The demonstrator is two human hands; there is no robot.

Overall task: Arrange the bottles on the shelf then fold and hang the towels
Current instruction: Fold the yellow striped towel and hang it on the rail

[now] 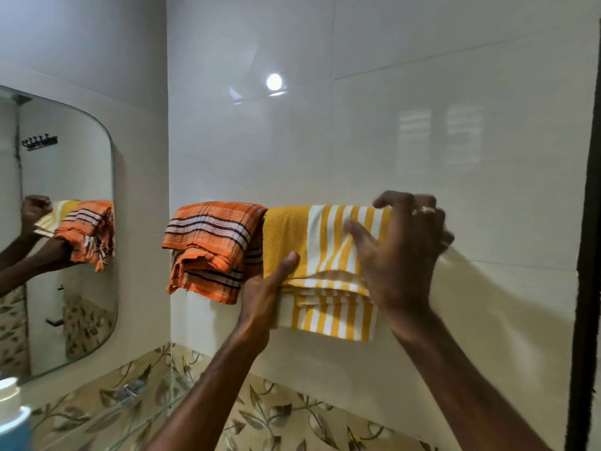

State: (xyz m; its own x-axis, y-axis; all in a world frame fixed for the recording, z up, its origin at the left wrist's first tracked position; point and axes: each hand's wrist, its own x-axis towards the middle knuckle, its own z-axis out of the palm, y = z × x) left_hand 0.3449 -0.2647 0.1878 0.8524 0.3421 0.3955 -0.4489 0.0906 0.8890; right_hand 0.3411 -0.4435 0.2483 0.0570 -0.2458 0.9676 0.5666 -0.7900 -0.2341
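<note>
White tiled wall (pixel 390 141), both hands on yellow towel (pixel 328 242)

Both arms reach up and forward. Left hand (pixel 265 289) has its thumb up, fingers tucked out of sight. Right hand (pixel 401 245) is raised higher, fingers spread and loosely bent.

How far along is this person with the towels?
Nearly finished, it seems. The orange towel already hangs folded. The left hand and right hand are settling the folded yellow striped towel beside it. The shelf is out of view.
</note>
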